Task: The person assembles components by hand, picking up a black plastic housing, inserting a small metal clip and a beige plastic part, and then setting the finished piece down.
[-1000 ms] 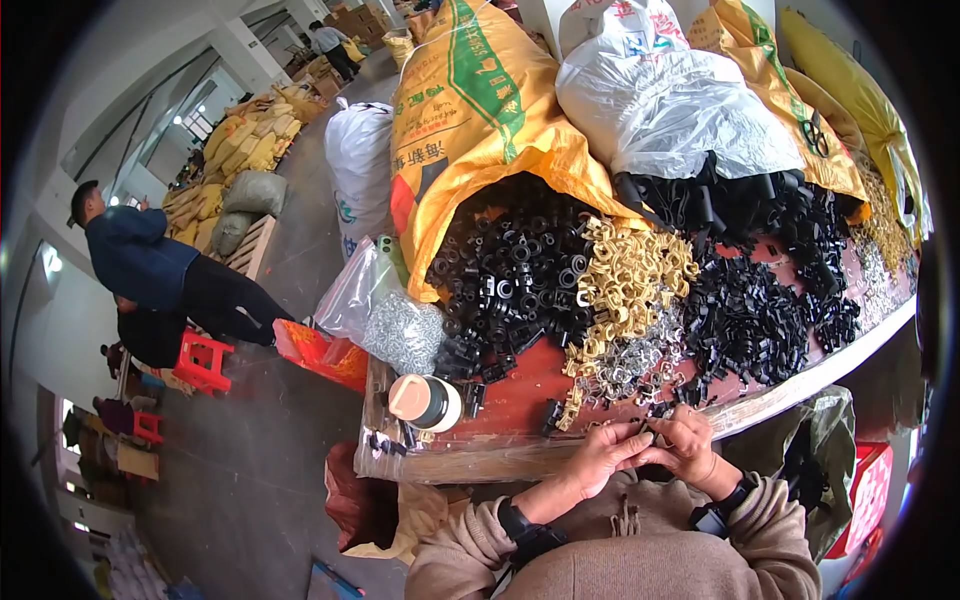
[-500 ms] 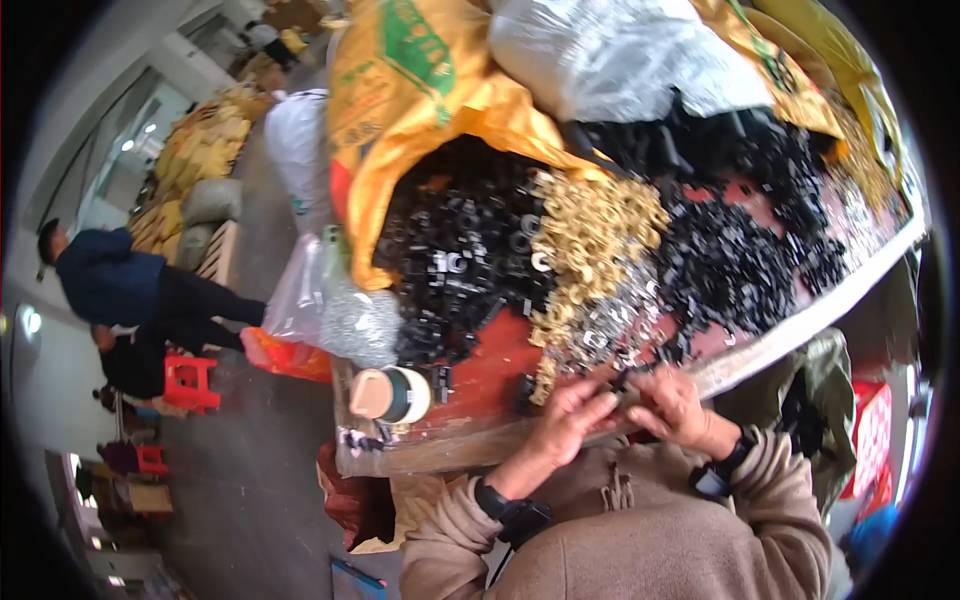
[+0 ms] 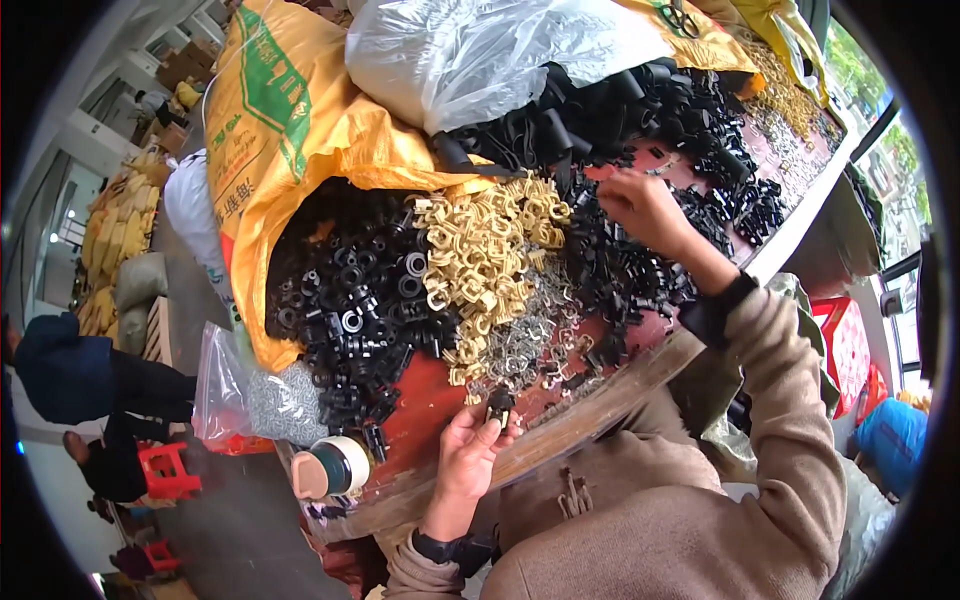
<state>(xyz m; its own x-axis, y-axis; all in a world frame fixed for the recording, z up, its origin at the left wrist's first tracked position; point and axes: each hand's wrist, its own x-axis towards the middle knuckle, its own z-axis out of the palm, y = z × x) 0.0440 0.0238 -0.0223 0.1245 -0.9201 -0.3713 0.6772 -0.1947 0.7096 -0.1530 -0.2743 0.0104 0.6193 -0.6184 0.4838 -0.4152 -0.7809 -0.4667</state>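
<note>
Black part (image 3: 500, 402), one, is at the near edge of the red table (image 3: 418, 402), long axis roughly toward the far edge. I count one gold heap (image 3: 485, 245), one heap of black clips (image 3: 605, 275) right of it, pieces uncountable. Of two hands, the left hand (image 3: 468, 460) is nearer, pinching the part; the right hand (image 3: 645, 212), fingers bunched above the clips, has it nearward and left. Whether that hand grips anything, I can't tell.

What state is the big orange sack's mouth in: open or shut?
Open: the orange sack gapes, and black parts lie from its mouth out onto the red tabletop.
</note>
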